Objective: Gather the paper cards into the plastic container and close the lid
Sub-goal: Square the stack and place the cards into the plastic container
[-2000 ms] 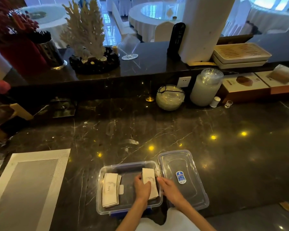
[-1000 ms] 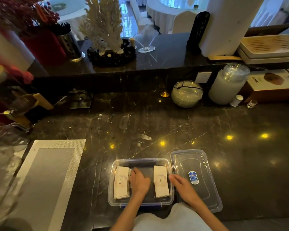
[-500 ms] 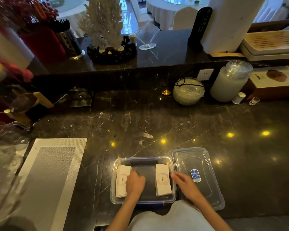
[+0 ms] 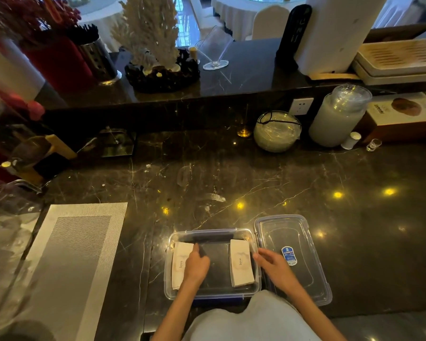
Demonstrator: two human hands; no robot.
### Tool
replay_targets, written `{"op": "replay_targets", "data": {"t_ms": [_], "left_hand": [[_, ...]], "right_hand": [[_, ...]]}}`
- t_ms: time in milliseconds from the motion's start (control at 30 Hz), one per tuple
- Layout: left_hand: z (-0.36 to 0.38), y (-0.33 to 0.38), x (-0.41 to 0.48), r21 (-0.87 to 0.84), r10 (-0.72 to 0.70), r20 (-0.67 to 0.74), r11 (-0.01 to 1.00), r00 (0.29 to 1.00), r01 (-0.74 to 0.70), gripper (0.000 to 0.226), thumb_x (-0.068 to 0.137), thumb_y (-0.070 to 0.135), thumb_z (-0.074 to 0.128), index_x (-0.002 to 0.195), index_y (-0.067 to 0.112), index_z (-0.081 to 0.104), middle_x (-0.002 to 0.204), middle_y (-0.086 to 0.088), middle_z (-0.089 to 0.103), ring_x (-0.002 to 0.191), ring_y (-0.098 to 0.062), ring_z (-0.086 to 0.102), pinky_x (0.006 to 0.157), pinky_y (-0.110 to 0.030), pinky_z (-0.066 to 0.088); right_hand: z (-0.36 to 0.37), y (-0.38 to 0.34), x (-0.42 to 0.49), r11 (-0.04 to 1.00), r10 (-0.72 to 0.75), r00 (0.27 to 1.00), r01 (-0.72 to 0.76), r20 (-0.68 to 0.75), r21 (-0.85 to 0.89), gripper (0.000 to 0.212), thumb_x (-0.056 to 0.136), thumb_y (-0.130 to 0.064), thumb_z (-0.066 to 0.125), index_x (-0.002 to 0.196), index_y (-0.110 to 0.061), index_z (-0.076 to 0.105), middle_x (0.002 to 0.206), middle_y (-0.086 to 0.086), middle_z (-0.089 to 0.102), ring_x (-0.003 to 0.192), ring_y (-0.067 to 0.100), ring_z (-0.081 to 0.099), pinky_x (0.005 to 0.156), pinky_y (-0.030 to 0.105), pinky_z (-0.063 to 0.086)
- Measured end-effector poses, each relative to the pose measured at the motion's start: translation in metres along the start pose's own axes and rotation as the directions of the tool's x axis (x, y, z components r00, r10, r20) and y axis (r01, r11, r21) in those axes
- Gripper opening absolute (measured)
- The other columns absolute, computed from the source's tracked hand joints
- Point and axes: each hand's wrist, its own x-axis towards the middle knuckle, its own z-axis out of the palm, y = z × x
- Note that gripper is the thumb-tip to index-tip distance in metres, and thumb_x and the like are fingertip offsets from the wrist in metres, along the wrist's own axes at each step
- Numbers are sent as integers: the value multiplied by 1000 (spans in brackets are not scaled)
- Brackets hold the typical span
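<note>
Reaching into the plastic container (image 4: 213, 292), my left hand (image 4: 196, 265) lay loosely curled, fingers touching the left card stack (image 4: 180, 264) and gripping nothing. My right hand (image 4: 274, 265) rested half open on the lid (image 4: 303, 242), beside the right card stack (image 4: 240, 263).

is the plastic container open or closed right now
Open. The plastic container has no cover on; its lid lies flat on the counter to its right, and both card stacks inside are exposed.

Two white card stacks (image 4: 240, 265) lie inside clear container (image 4: 214, 295); lid (image 4: 305, 232) beside.
</note>
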Motion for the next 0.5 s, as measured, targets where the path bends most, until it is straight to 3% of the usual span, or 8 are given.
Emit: {"op": "replay_targets", "data": {"t_ms": [67, 133, 233, 300, 367, 433, 500], "left_hand": [[-2, 0, -1, 8, 13, 18, 1000, 1000, -13, 51, 102, 14, 42, 152, 19, 30, 146, -7, 46, 112, -17, 52, 83, -20, 46], [-9, 2, -3, -37, 57, -8, 998, 998, -57, 46, 101, 11, 43, 147, 20, 41, 146, -5, 49, 116, -16, 56, 90, -23, 50], [-34, 8, -16, -112, 178, -235, 971, 955, -209, 39, 97, 6, 51, 119, 37, 60, 123, 3, 65, 93, -5, 65, 67, -12, 53], [-56, 8, -23, 7, 258, -434, 959, 863, -283, 40, 92, 3, 56, 112, 38, 60, 114, 9, 60, 101, -11, 62, 80, -23, 55], [-74, 3, -23, 161, 291, -543, 957, 788, -243, 37, 90, 6, 60, 120, 28, 62, 121, 3, 59, 116, -21, 55, 98, -43, 50], [-86, -4, -19, 85, 186, -516, 982, 836, -166, 40, 96, 14, 55, 135, 23, 53, 140, -5, 52, 130, -28, 47, 108, -51, 41], [-90, -11, -16, -87, 82, -380, 988, 921, -124, 43, 103, 25, 45, 145, 24, 41, 151, -8, 43, 138, -30, 41, 111, -51, 38]], "right_hand": [[3, -2, -1, 1000, 22, 999, -22, -26, 0, 41, 98, -26, 56, 137, -14, 54, 131, 3, 63, 127, 22, 56, 99, 34, 51], [11, -7, -6, 999, -3, 986, -4, -169, -37, 42, 98, -28, 56, 139, -16, 52, 133, 3, 60, 125, 23, 57, 99, 39, 51], [22, -25, -12, 984, -163, 899, 120, -406, -129, 35, 99, -29, 52, 133, -21, 57, 129, 2, 63, 115, 19, 61, 92, 39, 57], [32, -43, -9, 969, -245, 893, 218, -378, -113, 30, 101, -25, 50, 128, -23, 62, 125, -2, 65, 110, 12, 61, 86, 26, 56], [50, -61, -3, 968, -248, 931, 231, -269, -94, 30, 101, -23, 49, 128, -25, 62, 125, -5, 65, 114, 11, 61, 86, 15, 49], [77, -72, 4, 980, -182, 972, 169, -147, -102, 36, 102, -26, 47, 138, -24, 54, 135, -3, 60, 127, 16, 55, 95, 21, 48], [109, -78, 10, 997, -47, 998, 45, -29, -70, 51, 103, -31, 45, 152, -22, 34, 148, 1, 49, 138, 21, 46, 107, 34, 43]]}}
